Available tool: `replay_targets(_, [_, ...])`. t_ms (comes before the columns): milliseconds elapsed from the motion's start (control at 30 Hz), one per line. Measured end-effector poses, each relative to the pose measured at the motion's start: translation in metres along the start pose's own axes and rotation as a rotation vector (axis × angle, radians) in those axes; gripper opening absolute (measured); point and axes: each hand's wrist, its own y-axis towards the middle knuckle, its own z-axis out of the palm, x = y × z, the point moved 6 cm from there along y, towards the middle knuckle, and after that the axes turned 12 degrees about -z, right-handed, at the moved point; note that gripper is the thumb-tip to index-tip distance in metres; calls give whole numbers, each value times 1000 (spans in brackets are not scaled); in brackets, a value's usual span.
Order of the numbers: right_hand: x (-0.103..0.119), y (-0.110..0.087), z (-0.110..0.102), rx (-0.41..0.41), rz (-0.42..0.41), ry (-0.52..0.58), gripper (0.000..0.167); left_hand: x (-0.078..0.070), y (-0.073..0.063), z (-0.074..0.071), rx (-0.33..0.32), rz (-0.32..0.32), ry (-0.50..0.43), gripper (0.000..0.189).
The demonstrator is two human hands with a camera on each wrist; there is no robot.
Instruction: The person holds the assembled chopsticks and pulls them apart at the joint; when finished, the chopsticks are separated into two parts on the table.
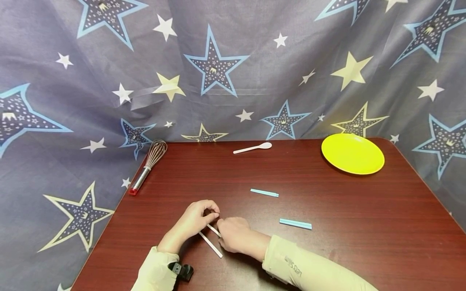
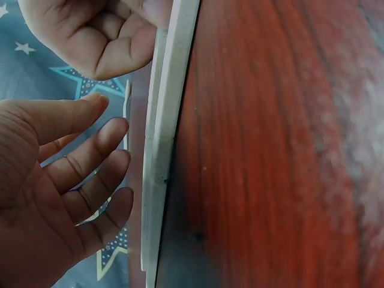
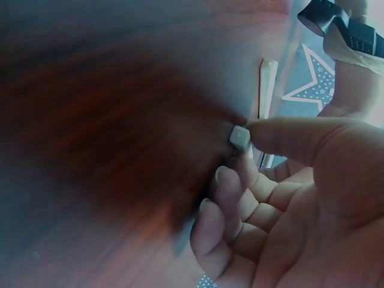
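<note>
Two slim white chopsticks with squared ends are at the front of the table, left of its middle. My right hand [image 1: 234,234] pinches one white chopstick [image 3: 240,138] near its end, between thumb and fingers. The other white chopstick [image 1: 211,245] lies slanted on the wood beside it. My left hand [image 1: 194,220] hovers at the far ends of both, its fingers loosely bent and apart from the thumb. Nothing shows between those fingers [image 2: 96,156] in the left wrist view. The fingers of my right hand cover part of the pinched chopstick in the head view.
Two short bundles of light blue sticks lie right of my hands, one farther back [image 1: 264,192] and one nearer [image 1: 295,224]. A white spoon [image 1: 253,148] is at the back edge, a whisk [image 1: 148,166] at the left edge, a yellow plate [image 1: 352,154] at the back right.
</note>
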Motion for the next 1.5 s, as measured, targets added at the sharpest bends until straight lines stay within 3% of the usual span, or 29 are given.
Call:
replay_targets(233, [-7, -3, -4, -31, 4, -17, 24, 0, -1, 1, -4, 5, -5, 8])
replay_targets(433, [-16, -8, -7, -51, -6, 34, 22, -4, -1, 2, 6, 25, -10, 9])
replay_targets(767, [-43, -31, -22, -214, -61, 114, 20, -12, -1, 2, -13, 83, 54, 7])
replay_targets(900, [-55, -41, -33, -257, -67, 151, 24, -20, -1, 2, -14, 110, 52, 9])
replay_targets(1133, [-71, -60, -54, -291, -67, 197, 24, -38, 0, 5, 47, 103, -5, 7])
replay_targets(1367, [-88, -78, -69, -410, -132, 182, 24, -64, 5, 11, 51, 187, 6, 3])
replay_targets(1500, [-96, -87, -74, -452, -122, 173, 24, -75, 8, 15, 37, 212, -5, 3])
